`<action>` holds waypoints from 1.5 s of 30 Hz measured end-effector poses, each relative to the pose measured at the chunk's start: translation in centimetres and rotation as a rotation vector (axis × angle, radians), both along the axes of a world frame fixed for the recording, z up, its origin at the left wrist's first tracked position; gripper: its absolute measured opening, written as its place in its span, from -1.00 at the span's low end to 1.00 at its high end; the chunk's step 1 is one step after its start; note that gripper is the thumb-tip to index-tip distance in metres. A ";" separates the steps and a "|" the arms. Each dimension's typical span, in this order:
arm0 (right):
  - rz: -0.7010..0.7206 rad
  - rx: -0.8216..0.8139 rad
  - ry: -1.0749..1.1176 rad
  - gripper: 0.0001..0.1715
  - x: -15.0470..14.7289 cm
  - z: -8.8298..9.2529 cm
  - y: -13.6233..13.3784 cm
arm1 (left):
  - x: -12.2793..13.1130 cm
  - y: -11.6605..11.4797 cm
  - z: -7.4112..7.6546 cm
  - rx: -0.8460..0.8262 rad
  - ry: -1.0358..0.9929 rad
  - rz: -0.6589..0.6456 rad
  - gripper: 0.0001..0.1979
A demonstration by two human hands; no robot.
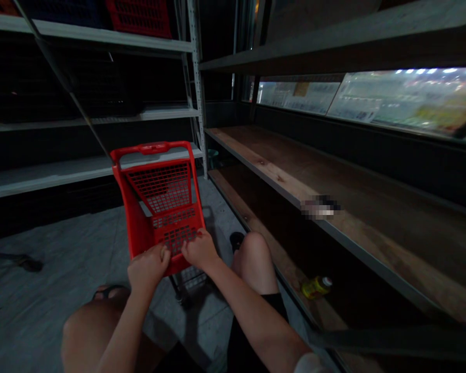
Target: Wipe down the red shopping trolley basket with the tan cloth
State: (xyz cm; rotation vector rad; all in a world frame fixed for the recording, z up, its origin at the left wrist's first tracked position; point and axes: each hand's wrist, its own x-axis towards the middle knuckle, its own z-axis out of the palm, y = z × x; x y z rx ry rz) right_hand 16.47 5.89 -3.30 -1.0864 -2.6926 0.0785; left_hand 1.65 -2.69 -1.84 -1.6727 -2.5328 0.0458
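Cart (173, 211): 1, red | left hand (149, 263), right hand (200, 249): both gripping it | bottle (316, 288): 1

A bright red moulded-plastic shopping cart with a grid-perforated basket (142, 228) stands upright on the grey concrete floor (81, 235); its looped handle rises at the far end, rounded at the corners and thicker at the middle of the crossbar; below the handle a latticed panel slopes down, narrowing towards a slotted bottom; the side walls look solid and smooth; beneath the near rim, a dark undercarriage with wire rack and caster shows, partly lost in shadow.
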 end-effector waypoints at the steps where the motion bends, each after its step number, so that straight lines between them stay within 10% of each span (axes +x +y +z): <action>1: -0.004 0.006 0.000 -0.49 0.3 -0.1 0.1 | 0.3 0.0 -0.3 0.018 0.016 0.005 -0.51; 10: -0.016 0.043 -0.024 -0.45 2.1 0.5 1.6 | 1.3 0.4 0.0 0.100 -0.160 -0.184 -0.61; 18: 0.084 0.134 0.037 -0.46 4.4 -1.6 -0.6 | -5.5 -3.1 0.4 0.254 -0.286 -0.575 -0.72; 23: 0.115 0.188 0.063 -0.47 4.6 -2.0 -0.5 | -7.7 -1.7 0.8 0.340 -0.316 -0.540 -0.72; 31: 0.079 0.201 -0.032 -0.45 4.7 -1.7 4.5 | -1.1 -5.2 -1.8 0.510 -0.459 -0.687 -0.64; 40: 0.241 0.125 0.052 -0.50 5.9 -2.3 5.0 | -10.1 2.7 1.3 0.452 -0.414 -0.524 -0.71; 45: 0.180 0.154 0.041 -0.53 6.9 -2.3 7.0 | -3.9 0.4 -0.6 0.495 -0.517 -0.562 -0.68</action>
